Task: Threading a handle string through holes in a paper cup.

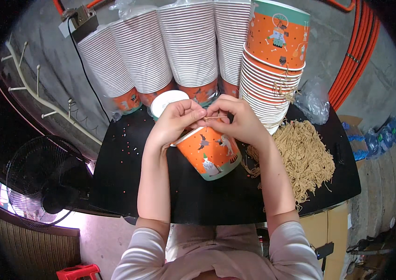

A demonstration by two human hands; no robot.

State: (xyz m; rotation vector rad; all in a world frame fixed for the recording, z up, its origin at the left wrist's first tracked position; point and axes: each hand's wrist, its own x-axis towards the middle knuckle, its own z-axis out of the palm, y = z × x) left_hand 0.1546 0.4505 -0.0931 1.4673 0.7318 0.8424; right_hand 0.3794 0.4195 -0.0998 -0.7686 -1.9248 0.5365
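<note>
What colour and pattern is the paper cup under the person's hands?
The paper cup is orange with small cartoon figures and a teal band at its base, clearest in the head view.

Orange printed paper cup [209, 151] tilted on black table, thin tan string [216, 117] taut above rim.

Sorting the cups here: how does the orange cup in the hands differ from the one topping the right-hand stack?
The held cup lies tilted on the black table, alone; the top stack cup stands upright, nested on others. The left hand and right hand touch only the held cup. Both are orange with cartoon prints.
</note>
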